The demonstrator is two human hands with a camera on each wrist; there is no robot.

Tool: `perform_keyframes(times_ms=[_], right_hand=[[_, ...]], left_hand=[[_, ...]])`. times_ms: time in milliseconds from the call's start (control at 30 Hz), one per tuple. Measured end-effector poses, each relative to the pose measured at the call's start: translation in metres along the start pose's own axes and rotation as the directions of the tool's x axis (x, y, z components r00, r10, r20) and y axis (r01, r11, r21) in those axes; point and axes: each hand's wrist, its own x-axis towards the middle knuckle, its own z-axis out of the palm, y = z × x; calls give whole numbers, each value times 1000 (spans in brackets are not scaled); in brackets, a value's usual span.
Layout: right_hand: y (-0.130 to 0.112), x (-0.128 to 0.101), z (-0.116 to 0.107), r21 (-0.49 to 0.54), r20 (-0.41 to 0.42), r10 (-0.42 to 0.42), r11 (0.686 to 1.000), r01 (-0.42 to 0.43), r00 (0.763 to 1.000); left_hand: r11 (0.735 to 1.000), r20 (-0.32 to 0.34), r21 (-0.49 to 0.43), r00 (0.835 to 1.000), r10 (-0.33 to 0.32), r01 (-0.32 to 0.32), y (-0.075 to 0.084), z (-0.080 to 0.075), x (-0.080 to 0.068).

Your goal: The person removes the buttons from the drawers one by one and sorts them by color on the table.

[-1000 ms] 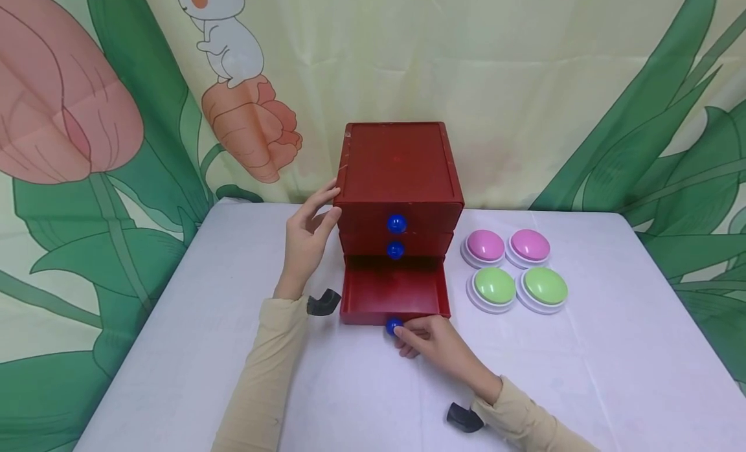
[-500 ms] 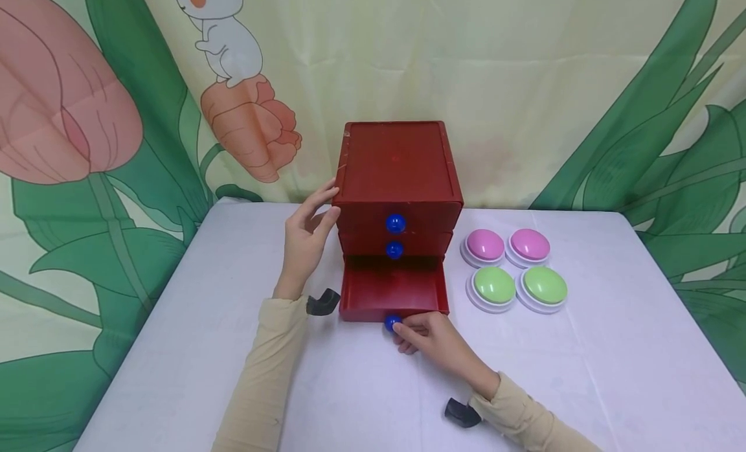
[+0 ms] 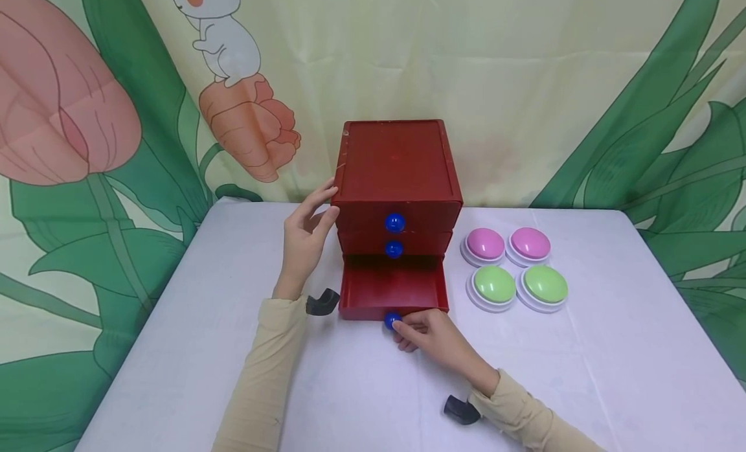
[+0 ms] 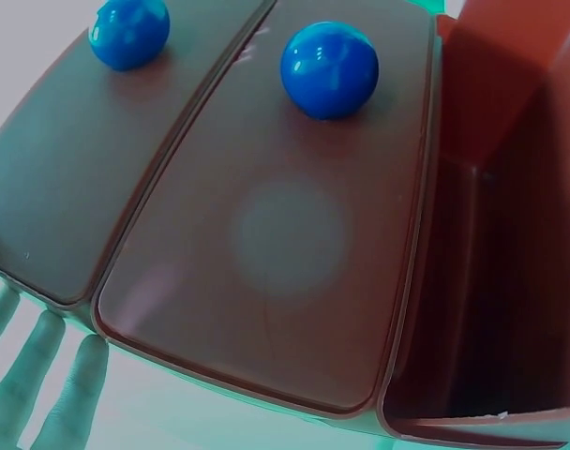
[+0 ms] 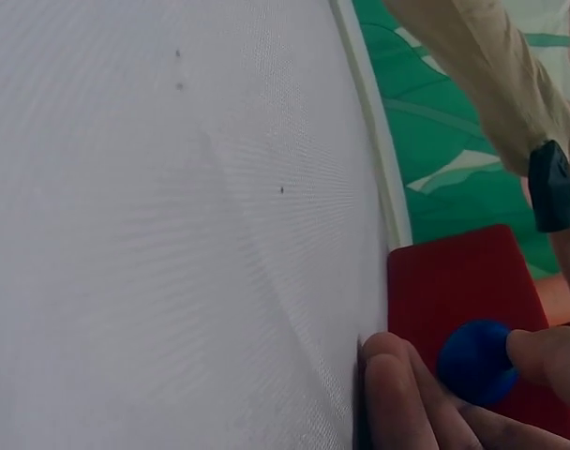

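Note:
A dark red drawer cabinet (image 3: 399,160) stands at the back of the table, each drawer front bearing a round blue knob. Its bottom drawer (image 3: 394,290) is pulled out, and the inside shows bare red plastic. My right hand (image 3: 434,339) pinches that drawer's blue knob (image 5: 479,362) between thumb and fingers. Against the cabinet's left side rests my left hand (image 3: 305,235), fingers extended along the wall. The left wrist view shows its fingertips (image 4: 88,361) at the edge of the upper drawer fronts, whose knobs (image 4: 329,70) stick out; both of those drawers are closed.
Right of the cabinet sit two pink push lights (image 3: 486,244) behind two green ones (image 3: 495,284), all on white bases. A white cloth (image 3: 175,348) covers the table. A printed curtain (image 3: 495,102) hangs close behind the cabinet.
The bottom drawer has slid in very slightly, with my right hand moving along on its knob. My left hand has kept its place on the cabinet's side.

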Motion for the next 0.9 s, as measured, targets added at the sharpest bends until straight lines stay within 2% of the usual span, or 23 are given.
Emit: perform_keyframes(times_ms=[300, 667, 900], right_hand=[[0, 4, -2, -10, 4, -1, 1000, 1, 1000], [7, 21, -11, -8, -21, -6, 1000, 6, 1000], [2, 25, -12, 34, -14, -7, 999, 8, 1000]], left_hand=[[1000, 7, -9, 1000, 8, -8, -5, 0, 0], [1000, 5, 1, 1000, -8, 8, -2, 2, -1], [1000, -7, 1, 1000, -12, 12, -1, 1, -1]])
